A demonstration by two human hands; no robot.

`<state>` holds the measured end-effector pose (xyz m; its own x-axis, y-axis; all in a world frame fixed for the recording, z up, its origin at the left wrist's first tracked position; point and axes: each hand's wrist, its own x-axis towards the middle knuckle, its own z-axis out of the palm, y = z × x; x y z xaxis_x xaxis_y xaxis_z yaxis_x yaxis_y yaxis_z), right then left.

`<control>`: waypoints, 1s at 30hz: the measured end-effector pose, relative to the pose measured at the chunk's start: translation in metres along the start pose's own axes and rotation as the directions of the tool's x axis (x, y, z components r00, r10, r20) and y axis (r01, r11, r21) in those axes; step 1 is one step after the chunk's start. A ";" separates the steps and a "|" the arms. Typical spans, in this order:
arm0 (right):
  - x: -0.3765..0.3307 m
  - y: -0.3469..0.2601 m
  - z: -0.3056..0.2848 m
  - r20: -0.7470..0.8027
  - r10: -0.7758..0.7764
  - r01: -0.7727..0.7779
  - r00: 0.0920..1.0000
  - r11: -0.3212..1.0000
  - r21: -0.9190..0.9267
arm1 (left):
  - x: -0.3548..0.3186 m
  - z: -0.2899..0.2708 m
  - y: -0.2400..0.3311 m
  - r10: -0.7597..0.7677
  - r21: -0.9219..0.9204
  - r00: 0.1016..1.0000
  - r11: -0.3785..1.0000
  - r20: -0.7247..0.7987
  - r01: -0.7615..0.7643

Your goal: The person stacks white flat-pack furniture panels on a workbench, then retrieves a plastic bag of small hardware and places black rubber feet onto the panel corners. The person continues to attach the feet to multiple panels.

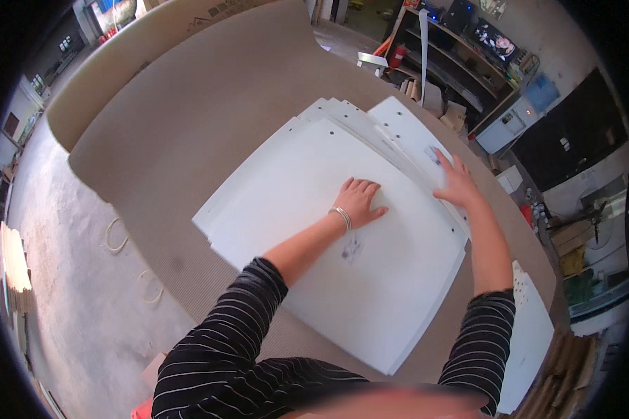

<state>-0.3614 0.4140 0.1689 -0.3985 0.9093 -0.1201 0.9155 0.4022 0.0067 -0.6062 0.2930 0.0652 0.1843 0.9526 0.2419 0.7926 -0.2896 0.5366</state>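
A stack of large white panels [307, 181] lies on a big sheet of brown cardboard [189, 112]. My left hand [358, 199] rests flat on the top panel, fingers spread, a silver bracelet on the wrist. My right hand [456, 183] lies flat at the right edge of the stack, touching the fanned edges of the panels underneath. Neither hand grips anything. The top panel carries a small dark label [351, 250] and small drilled holes near its edges. Both sleeves are black with thin white stripes.
Another white panel [531, 335] lies at the lower right. Dark shelving [461, 49] with boxes stands at the back right, next to a white machine [514, 122]. Concrete floor [70, 265] with loose cord loops [115, 234] is on the left. Corrugated cardboard stacks [569, 380] sit at the right edge.
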 end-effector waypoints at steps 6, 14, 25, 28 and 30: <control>0.123 -0.011 0.067 0.149 -0.136 0.143 0.980 0.989 -0.040 | 0.011 0.012 -0.011 -0.016 -0.096 0.999 0.995 -0.045 0.012; 0.132 -0.015 0.107 0.023 -0.250 0.239 0.968 0.945 0.224 | 0.011 0.014 -0.005 -0.008 -0.051 0.999 0.999 -0.051 0.005; 0.147 -0.008 0.112 0.020 -0.062 0.054 0.998 0.956 0.289 | 0.010 0.011 -0.005 0.002 -0.049 0.999 0.999 -0.049 -0.005; 0.142 0.003 0.116 0.028 0.035 -0.042 0.999 0.949 0.313 | 0.010 0.012 -0.005 -0.006 -0.053 0.999 0.999 -0.054 0.003; 0.137 0.007 0.120 -0.015 0.116 -0.106 0.993 0.947 0.302 | 0.010 0.013 -0.006 0.004 -0.064 0.997 0.998 -0.072 -0.009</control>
<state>-0.4026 0.5284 0.0338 -0.2905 0.9513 -0.1032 0.9261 0.2523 -0.2804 -0.6017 0.3057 0.0538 0.1452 0.9423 0.3017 0.7523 -0.3032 0.5850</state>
